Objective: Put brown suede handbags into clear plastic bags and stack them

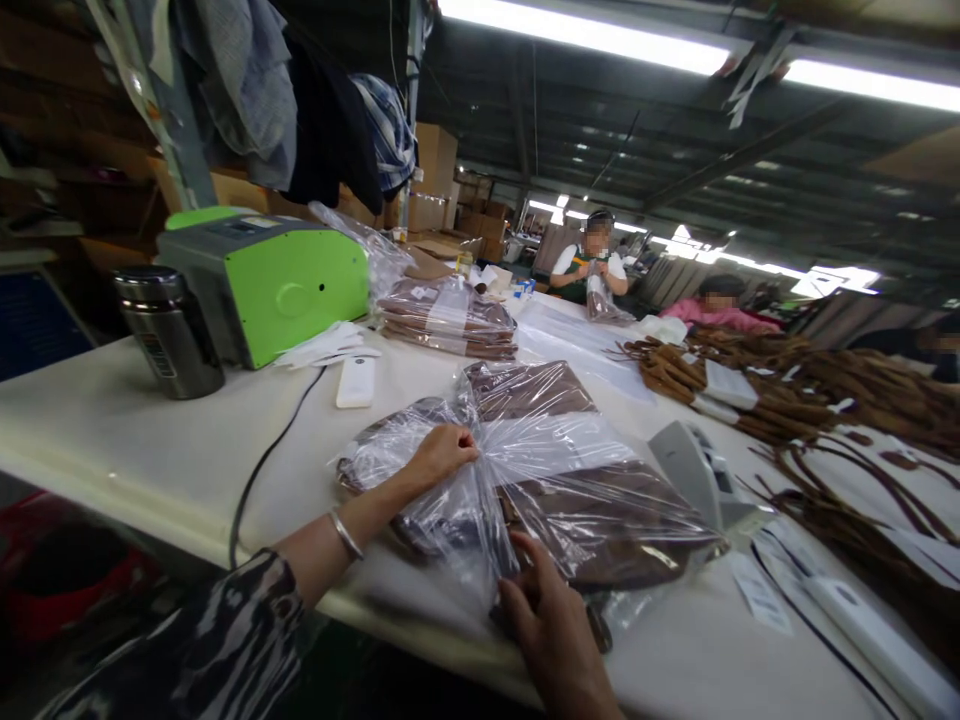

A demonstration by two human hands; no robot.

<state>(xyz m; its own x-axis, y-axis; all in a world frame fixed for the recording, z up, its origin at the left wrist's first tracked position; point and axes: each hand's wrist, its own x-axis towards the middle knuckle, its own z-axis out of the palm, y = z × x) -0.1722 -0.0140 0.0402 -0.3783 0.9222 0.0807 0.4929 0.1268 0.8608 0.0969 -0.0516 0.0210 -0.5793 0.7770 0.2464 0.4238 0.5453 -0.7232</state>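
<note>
A clear plastic bag [570, 470] with a brown leather piece inside lies on the white table [135, 440] in front of me. My left hand [442, 452], a bangle on its wrist, pinches the bag's gathered plastic at its left side. My right hand [551, 620] rests at the bag's near edge, fingers pressed onto the plastic. A second bagged brown piece [375, 455] lies under and left of the left hand.
A green machine [262, 280] and a steel flask [169, 330] stand at the left, with a cable [262, 465] running off the table edge. Stacked bagged brown pieces [450, 318] lie behind. Brown straps [810, 390] cover the right side. Two people work at the far end.
</note>
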